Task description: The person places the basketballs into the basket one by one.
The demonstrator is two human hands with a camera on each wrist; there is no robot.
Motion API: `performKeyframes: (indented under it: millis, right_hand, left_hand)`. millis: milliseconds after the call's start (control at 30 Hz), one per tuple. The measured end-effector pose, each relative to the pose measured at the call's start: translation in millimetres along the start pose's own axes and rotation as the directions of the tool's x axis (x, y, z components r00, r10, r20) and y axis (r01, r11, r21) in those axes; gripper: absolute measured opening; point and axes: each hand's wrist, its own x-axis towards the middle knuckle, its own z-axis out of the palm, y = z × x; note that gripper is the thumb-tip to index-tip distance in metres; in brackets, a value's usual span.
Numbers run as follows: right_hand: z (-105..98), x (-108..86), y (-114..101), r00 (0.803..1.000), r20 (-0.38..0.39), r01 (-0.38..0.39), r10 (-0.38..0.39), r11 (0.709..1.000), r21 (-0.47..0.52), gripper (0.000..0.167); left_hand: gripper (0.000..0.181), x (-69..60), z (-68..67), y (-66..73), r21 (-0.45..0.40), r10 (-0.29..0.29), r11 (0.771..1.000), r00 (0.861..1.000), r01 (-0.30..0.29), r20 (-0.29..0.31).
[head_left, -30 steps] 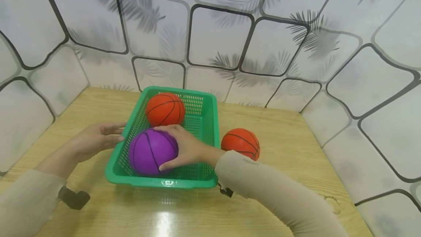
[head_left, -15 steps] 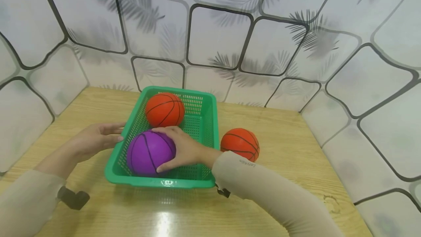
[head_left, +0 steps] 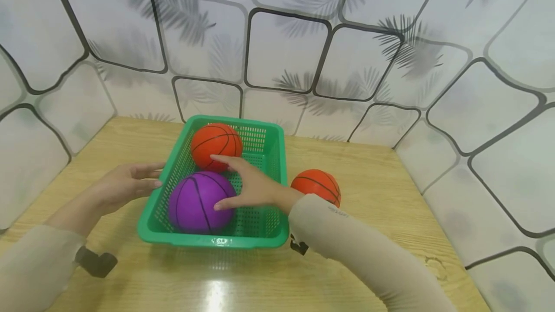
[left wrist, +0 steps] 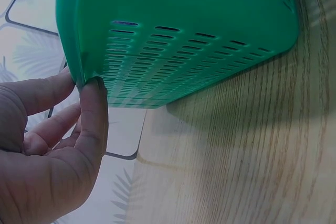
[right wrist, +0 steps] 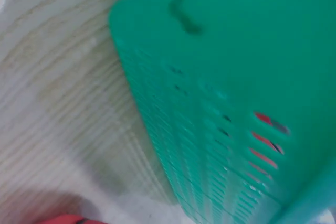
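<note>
Right hand [head_left: 251, 184] spread in a wide curve, thumb and fingers well parted, hangs over the green basket [head_left: 217, 241], and we see nothing in its grasp. From the head view, its thumb overlaps the right side of the purple ball [head_left: 195, 206]; whether skin meets ball, we cannot tell.

Nearest us, a wooden table [head_left: 260, 283] catches a bright patch of light. Two pale sleeves reach in from the near left and near right, each forearm with a dark device at the wrist: one black piece [head_left: 96, 263] on the left, one dark clip [head_left: 299, 244] on the right.

Beyond that lies the basket's near rim, and just inside, toward the left, sits the purple ball. At the left rim we find the left hand [head_left: 123, 184], its thumb and fingertips pinching the edge; our close view from that wrist shows a fingertip under the lip, against the outer wall.

Level with the hands, just right of the basket, an orange ball [head_left: 318, 184] rests on the table, its near side partly hidden by the right sleeve. Farther back, in the basket's far left part, we see a second orange ball [head_left: 212, 141]. Behind everything stands a pale wall [head_left: 286, 47] patterned with dark-lined panels and grey fronds.
</note>
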Motion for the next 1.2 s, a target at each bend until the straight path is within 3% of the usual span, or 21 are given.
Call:
performKeyframes:
  millis: [100,267,667,1200]
  right_hand:
    - [-9,-3.6,-2,0.999,-0.037,-0.017,0.020,0.997,0.080,0.093]
    - [-24,-7.5,-1,0.992,-0.129,0.026,-0.004,0.986,0.165,0.080]
    - [-61,-33.9,-14,0.949,-0.316,0.086,-0.023,0.979,0.187,0.058]
    - [-98,-73.7,25,0.878,-0.467,-0.005,0.105,0.977,0.211,0.055]
  left_hand:
    - [0.066,0.4,-0.6,-0.6,0.007,-0.001,1.000,1.000,0.001,-0.001]
    - [0.066,1.2,-1.1,-1.5,0.005,-0.003,1.000,1.000,0.003,-0.001]
    - [0.063,0.4,-0.8,-0.2,0.017,0.020,1.000,1.000,-0.020,0.000]
    - [0.065,0.5,-1.2,-1.9,0.009,0.017,1.000,1.000,-0.017,0.004]
